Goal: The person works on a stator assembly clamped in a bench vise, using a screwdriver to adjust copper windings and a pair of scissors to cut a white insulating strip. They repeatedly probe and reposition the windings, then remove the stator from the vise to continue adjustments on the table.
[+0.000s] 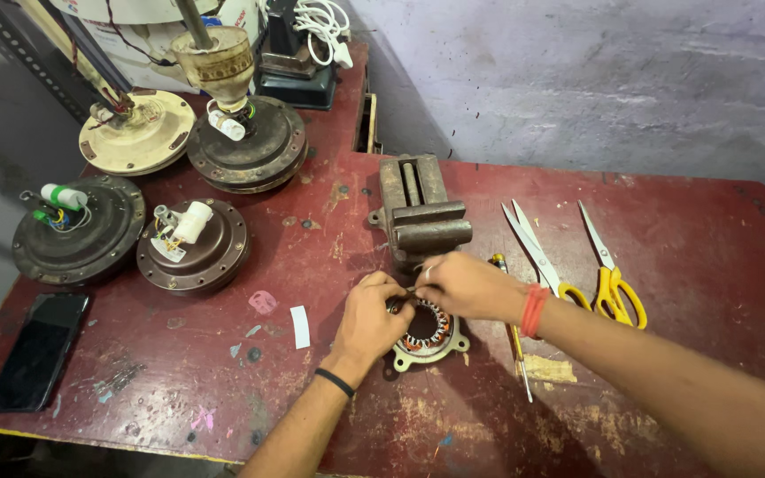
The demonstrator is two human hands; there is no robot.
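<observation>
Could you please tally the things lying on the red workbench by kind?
Fan motor housings: 4
Stator with copper windings, under both hands: 1
Yellow-handled scissors: 2
Bench vise: 1
Screwdriver: 1
Black phone: 1
Total: 10

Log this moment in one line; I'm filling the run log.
left hand: on stator | right hand: on stator | scissors: beside

Repair workshop: fan motors (pixel 245 146), vise (pixel 418 212) (scuffed bench (pixel 666 265)).

A dark, blank phone screen (pixel 39 350) lies flat at the table's left edge; a white cardboard box (pixel 148 35) stands top left.
</observation>
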